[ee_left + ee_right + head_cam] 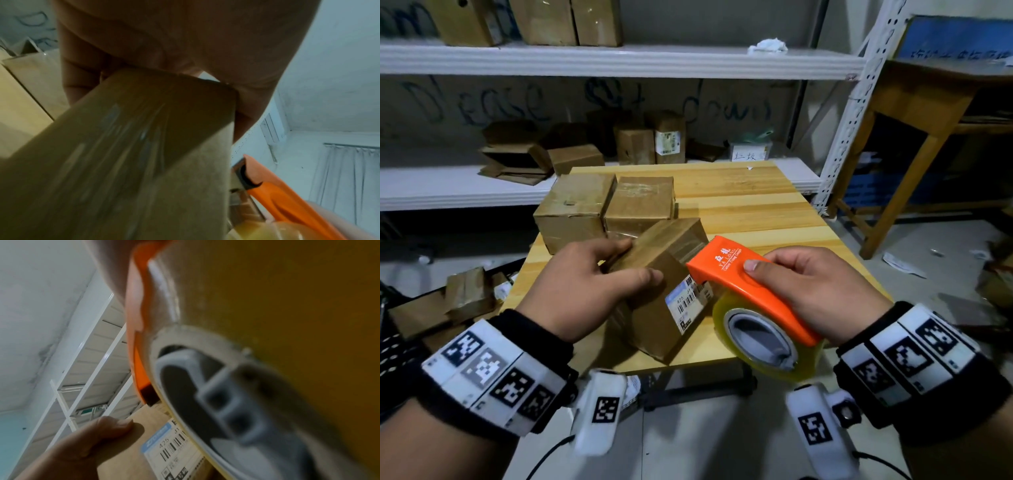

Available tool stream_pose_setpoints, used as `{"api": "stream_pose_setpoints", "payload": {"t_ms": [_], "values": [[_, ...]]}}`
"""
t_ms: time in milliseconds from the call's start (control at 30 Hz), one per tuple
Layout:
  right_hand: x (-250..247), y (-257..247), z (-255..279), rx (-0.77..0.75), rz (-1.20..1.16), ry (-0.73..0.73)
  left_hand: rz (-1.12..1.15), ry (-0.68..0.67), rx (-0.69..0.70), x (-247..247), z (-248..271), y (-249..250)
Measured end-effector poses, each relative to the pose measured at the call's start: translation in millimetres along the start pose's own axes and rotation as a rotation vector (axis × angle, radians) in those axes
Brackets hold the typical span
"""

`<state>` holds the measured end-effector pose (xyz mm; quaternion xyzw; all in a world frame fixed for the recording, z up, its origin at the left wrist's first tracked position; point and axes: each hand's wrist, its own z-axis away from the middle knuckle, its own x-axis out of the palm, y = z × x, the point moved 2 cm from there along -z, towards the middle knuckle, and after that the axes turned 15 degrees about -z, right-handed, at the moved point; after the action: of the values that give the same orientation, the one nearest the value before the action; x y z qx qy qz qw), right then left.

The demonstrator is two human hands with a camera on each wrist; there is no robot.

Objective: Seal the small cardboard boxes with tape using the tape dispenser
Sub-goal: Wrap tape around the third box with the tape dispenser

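A small cardboard box (654,291) with a white barcode label (690,301) is tilted over the near edge of the wooden table (756,212). My left hand (592,274) grips its upper edge, thumb on the near face. My right hand (811,291) grips the orange tape dispenser (729,270), whose front end touches the box's right top edge; its clear tape roll (767,342) hangs below. In the left wrist view the box (123,162) shows glossy tape and the dispenser (287,203) sits at its right. The right wrist view shows the roll (267,321) and the label (172,451).
Two more small boxes (571,209) (640,202) stand side by side behind the held one. White metal shelves (619,58) behind the table hold several cartons. A wooden table (914,102) stands at the right. Flattened cardboard (448,305) lies on the floor at the left.
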<state>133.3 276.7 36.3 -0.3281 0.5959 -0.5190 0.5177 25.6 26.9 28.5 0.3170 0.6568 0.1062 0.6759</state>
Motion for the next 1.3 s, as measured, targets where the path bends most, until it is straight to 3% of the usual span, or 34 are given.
{"api": "stream_pose_setpoints", "payload": {"t_ms": [333,533,867,1300], "values": [[0.2,-6.1,4.1,-0.045,0.002,-0.010,0.112,-0.005,-0.028,3.4,-2.4,-4.9],[-11.2,4.9,7.2,-0.011,0.055,0.023,0.376,-0.066,-0.185,-1.9,-7.8,-21.7],[-7.8,7.6,4.0,0.022,0.014,0.020,0.436,-0.084,-0.200,0.6,-11.4,-20.9],[7.4,0.2,-2.1,0.050,0.092,-0.007,0.623,-0.123,-0.396,11.9,-11.4,-27.7]]}}
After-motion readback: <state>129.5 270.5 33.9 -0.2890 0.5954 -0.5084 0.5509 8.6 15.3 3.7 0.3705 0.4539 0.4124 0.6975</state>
